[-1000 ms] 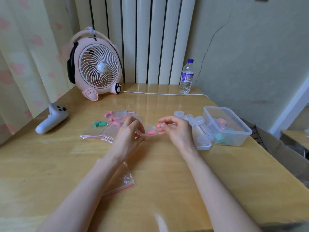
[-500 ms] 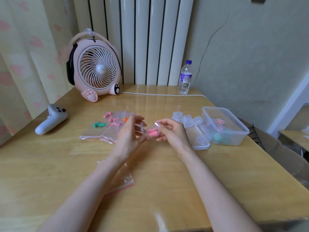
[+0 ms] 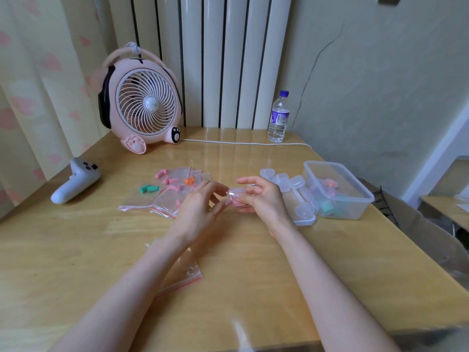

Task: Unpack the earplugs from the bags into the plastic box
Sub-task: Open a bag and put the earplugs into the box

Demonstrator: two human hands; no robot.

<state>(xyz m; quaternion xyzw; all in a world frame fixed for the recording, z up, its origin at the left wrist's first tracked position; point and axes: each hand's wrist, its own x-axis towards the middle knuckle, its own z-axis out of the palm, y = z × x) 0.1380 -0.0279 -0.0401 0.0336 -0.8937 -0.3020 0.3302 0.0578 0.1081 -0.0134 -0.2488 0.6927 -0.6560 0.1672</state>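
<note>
Earplugs in hand point(image 3: 238, 204): pink, inside a small clear case point(image 3: 236, 196) held just above the middle of the table point(image 3: 76, 262), between the two hands. Their long axis is too blurred to tell.
Right hand point(image 3: 264, 203): palm turned left. The thumb and curled fingers pinch the case from its right side, and the index finger reaches over its top, pointing left.
Left hand point(image 3: 200, 204): back of the hand up, fingers nearly straight and slightly spread, tips at the left edge of the case (grip or mere touch cannot be told).
Forearms: bare, running from the near table edge and converging on the case.
Bags point(image 3: 166, 200): clear zip bags lying flat, just left of the left hand.
Green earplugs point(image 3: 148, 189): a pair in the leftmost bag, lying flat, long axis left to right.
Orange earplugs point(image 3: 189, 181): in a bag behind the left hand.
Empty bag point(image 3: 189, 274): flat on the table, partly under the left forearm, with a red zip strip.
Plastic box point(image 3: 355, 210): open, to the right of the right hand, long axis running away from the viewer, with teal earplugs point(image 3: 327, 207) inside.
Lid point(image 3: 305, 220): flat between the right hand and the box, carrying more clear cases.
Writing: the water bottle point(image 3: 278, 118) has a purple label, with print too small to read.
</note>
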